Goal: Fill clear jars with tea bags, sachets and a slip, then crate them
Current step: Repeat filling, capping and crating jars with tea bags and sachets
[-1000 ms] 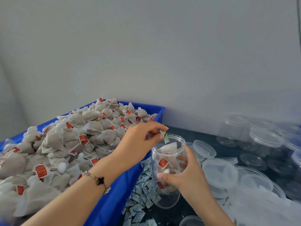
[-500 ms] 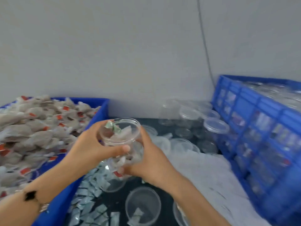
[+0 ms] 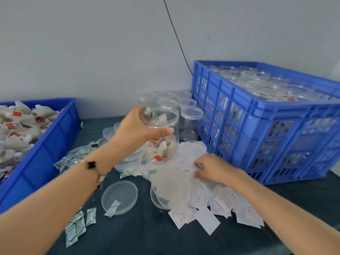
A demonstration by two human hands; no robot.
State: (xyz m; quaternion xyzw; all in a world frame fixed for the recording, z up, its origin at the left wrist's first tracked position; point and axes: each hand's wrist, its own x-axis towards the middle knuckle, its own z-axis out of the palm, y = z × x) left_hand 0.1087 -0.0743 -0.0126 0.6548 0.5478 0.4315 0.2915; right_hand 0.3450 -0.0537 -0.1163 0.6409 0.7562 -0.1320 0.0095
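Slip-picking is the step in hand, by my reading: your left hand (image 3: pixel 137 128) grips the clear jar (image 3: pixel 161 137) near its mouth at the centre of the frame, thumb across the front wall and fingers wrapped round the far side, holding it upright just above the pile of lids. Inside it you can see tea bags (image 3: pixel 163 148) with red tags low down and a green sachet (image 3: pixel 151 113) lying up at the rim, so two of the three fillings look to be in. Your right hand (image 3: pixel 211 167) is down on the heap of white slips (image 3: pixel 200 196) at lower centre right, fingers curled onto the paper; whether it has one slip pinched yet I cannot tell. What the next move calls for is parting a single slip from that loose, overlapping heap, then bringing it up to the open mouth and dropping it in without knocking the sachet off the rim. After that the jar wants a place in the blue crate (image 3: pixel 257 115) at the right of the frame, already well stocked with jars. The blue bin of tea bags (image 3: pixel 47 137) sits at the left edge, loose sachets (image 3: pixel 81 225) lie at lower left, and a lid (image 3: pixel 119 196) rests open side up just below the jar.
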